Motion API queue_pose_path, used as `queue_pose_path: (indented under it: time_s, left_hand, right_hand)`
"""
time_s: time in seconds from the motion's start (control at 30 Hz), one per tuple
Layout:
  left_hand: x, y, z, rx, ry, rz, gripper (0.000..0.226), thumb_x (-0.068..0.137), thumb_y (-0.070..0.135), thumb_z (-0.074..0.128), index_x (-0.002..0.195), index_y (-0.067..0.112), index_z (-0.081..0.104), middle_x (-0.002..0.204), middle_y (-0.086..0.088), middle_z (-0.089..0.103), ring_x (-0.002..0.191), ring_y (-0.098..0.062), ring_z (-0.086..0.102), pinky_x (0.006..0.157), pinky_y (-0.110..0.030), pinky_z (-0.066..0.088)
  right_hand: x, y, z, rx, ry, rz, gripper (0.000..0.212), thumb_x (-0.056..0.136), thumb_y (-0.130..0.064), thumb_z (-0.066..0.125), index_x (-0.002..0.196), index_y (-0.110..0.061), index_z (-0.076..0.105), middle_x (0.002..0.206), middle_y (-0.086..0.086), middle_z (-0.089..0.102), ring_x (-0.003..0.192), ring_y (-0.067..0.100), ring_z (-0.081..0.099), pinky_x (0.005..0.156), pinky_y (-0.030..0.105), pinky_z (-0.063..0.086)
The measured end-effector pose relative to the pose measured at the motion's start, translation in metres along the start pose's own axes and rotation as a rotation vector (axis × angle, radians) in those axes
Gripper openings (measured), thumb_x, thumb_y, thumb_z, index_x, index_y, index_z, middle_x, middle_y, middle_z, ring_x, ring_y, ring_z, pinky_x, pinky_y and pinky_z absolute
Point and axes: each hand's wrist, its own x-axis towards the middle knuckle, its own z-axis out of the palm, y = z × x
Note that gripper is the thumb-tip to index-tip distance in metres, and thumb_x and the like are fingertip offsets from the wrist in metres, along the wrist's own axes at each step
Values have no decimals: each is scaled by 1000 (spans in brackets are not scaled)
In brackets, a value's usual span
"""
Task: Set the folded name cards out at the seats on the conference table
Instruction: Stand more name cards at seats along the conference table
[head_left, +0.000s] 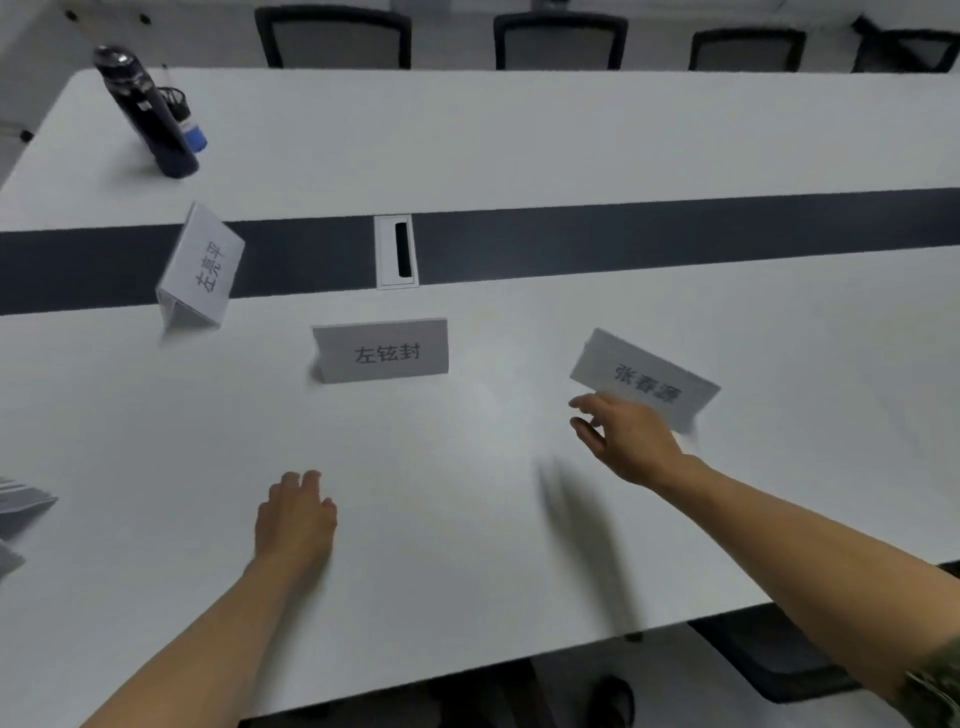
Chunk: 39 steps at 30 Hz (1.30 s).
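Note:
Three folded white name cards stand on the white conference table (467, 519). The left card (205, 267) is turned sideways near the dark centre strip. The middle card (384, 353) faces me squarely. The right card (647, 382) sits at an angle and looks blurred. My right hand (626, 439) is at that card's near edge with its fingers relaxed and spread; they hold nothing, and I cannot tell whether the hand touches the card. My left hand (296, 517) rests on the table in front of the middle card, fingers loosely curled and empty.
More folded cards (23, 506) lie at the table's left edge. A dark bottle (148, 114) stands at the far left, with a small blue item beside it. A cable slot (397, 252) sits in the dark centre strip. Black chairs (561, 41) line the far side.

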Motion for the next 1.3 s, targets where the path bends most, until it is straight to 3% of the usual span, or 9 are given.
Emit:
queue_pose_path:
  time_s: [0.13, 0.27, 0.5, 0.7, 0.87, 1.03, 1.13, 1.23, 1.3]
  left_hand:
    - [-39, 89, -1, -93, -14, 163, 46, 97, 29, 46, 141, 15, 42, 143, -8, 42, 129, -25, 43, 103, -37, 39]
    - [-76, 178, 3, -111, 17, 295, 46, 97, 31, 48, 140, 17, 43, 142, -4, 43, 128, -23, 44, 99, -35, 42]
    - [-113, 299, 19, -71, 53, 363, 47, 95, 32, 52, 139, 16, 45, 141, -6, 43, 126, -24, 46, 97, -37, 44]
    - [-113, 353, 14, 72, 72, 418, 50, 93, 33, 56, 139, 16, 43, 140, -9, 44, 124, -27, 46, 100, -38, 39]
    - [-71, 382, -11, 229, 128, 423, 57, 91, 32, 60, 142, 17, 40, 143, -13, 41, 126, -32, 43, 102, -42, 38]
    - [-11, 414, -30, 409, 191, 485, 72, 87, 37, 65, 148, 23, 29, 154, -16, 27, 139, -35, 29, 108, -49, 33]
    - [27, 433, -29, 459, 166, 535, 80, 86, 40, 67, 150, 30, 21, 159, -14, 16, 145, -37, 15, 113, -56, 23]
    - [62, 448, -17, 493, 101, 556, 71, 91, 43, 58, 151, 33, 21, 160, -11, 12, 147, -36, 8, 115, -56, 16]
    - [78, 456, -9, 475, 82, 587, 59, 94, 43, 53, 148, 32, 30, 157, -9, 25, 145, -34, 16, 113, -55, 21]
  right_hand:
    - [-64, 74, -17, -36, -50, 154, 31, 96, -41, 49, 122, -30, 60, 118, -11, 65, 91, 12, 67, 74, 30, 49]
    - [-130, 160, -34, -45, -122, 291, 34, 98, -42, 45, 127, -31, 56, 122, -10, 62, 98, 16, 65, 79, 32, 49]
    - [-202, 279, -57, -48, -237, 440, 42, 99, -41, 42, 139, -28, 43, 133, 0, 55, 111, 24, 60, 88, 36, 49]
    - [-218, 344, -68, -47, -279, 545, 46, 99, -39, 43, 142, -25, 39, 134, 6, 52, 110, 26, 58, 80, 35, 47]
    - [-197, 378, -53, 8, -315, 600, 52, 97, -38, 45, 146, -24, 34, 140, 10, 45, 121, 29, 49, 87, 39, 46]
    - [-167, 408, -41, 33, -367, 634, 70, 92, -45, 54, 152, -25, 22, 158, 11, 23, 141, 33, 27, 107, 48, 35]
    - [-142, 428, -39, -6, -398, 644, 85, 87, -55, 58, 153, -26, 14, 159, 12, 15, 145, 34, 16, 110, 53, 31]
    - [-121, 451, -37, 18, -462, 691, 107, 76, -63, 67, 154, -27, 4, 162, 10, 2, 148, 34, 5, 112, 57, 28]
    - [-113, 463, -40, 32, -506, 709, 122, 68, -67, 73, 154, -29, -4, 162, 7, -11, 150, 32, -6, 113, 57, 22]
